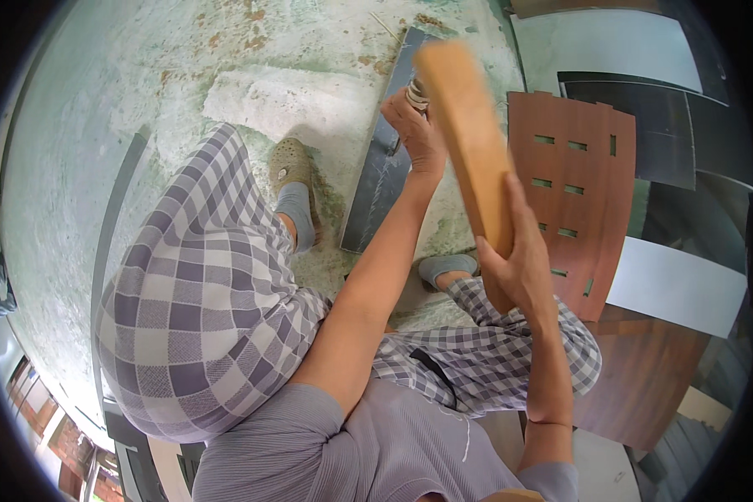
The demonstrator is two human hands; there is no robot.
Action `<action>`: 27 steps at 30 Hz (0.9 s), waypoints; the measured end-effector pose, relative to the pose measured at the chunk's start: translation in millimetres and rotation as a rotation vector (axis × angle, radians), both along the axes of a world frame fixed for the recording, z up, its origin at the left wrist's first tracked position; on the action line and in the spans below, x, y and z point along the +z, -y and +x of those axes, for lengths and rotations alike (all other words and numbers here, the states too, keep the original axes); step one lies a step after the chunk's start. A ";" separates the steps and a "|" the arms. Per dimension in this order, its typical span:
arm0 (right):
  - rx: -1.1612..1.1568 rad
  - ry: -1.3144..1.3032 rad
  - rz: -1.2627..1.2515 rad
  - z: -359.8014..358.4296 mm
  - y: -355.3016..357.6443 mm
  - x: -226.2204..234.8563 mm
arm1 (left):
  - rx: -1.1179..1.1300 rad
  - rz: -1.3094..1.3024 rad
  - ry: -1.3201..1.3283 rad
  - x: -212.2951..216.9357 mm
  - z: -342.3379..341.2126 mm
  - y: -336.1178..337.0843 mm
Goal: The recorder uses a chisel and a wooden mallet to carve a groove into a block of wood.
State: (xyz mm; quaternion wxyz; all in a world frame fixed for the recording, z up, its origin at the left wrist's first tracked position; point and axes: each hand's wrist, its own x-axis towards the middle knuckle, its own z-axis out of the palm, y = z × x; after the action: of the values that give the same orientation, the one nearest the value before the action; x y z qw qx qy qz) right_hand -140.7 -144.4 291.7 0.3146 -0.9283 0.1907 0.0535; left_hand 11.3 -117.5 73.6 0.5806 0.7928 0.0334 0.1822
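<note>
My right hand (523,255) is wrapped round the lower end of a long wooden block (468,138). The block is raised, and its far end is smeared by motion. Just left of it, my left hand (416,138) grips a short tool with a pale, ringed round end (417,94). Its lower part is hidden by the fingers, so its exact kind does not show. Under that hand a long dark grey board (368,201) lies on the floor, with a small dark slot or blade beside the fingers and pale scratch marks along its face.
To the right a reddish-brown panel (573,167) with several rectangular slots lies over other boards. A white board (676,286) and a brown wooden board (640,376) are near it. My slippered foot (291,167) rests on the worn floor (167,92). A grey strip (113,226) lies at left.
</note>
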 end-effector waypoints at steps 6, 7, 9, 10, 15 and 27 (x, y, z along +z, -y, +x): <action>-0.166 -0.052 0.223 -4.6 10.0 -2.8 | -0.119 -0.021 -0.034 4.1 -2.3 -0.2; -0.186 -0.044 0.204 -4.7 11.5 -3.6 | -0.117 0.014 0.013 3.5 -1.7 -1.9; -0.201 -0.036 0.164 -4.8 16.3 -2.6 | -0.138 -0.083 -0.010 3.6 -2.3 -3.0; -0.213 -0.029 0.127 -4.6 18.0 -2.4 | -0.156 -0.178 -0.032 3.3 -3.0 -4.2; -0.290 -0.003 0.176 -15.9 31.5 -8.6 | -0.303 -0.166 -0.009 0.3 -0.7 -9.4; -0.347 0.067 0.139 -30.1 51.6 -11.0 | -0.716 -0.027 -0.046 10.4 -42.4 10.2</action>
State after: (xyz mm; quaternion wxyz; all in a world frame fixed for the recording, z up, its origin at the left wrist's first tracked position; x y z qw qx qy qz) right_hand -170.8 -196.0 280.8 0.3886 -0.8589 0.3331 -0.0192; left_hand -31.1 -127.7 84.1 0.6172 0.7504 -0.2311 -0.0511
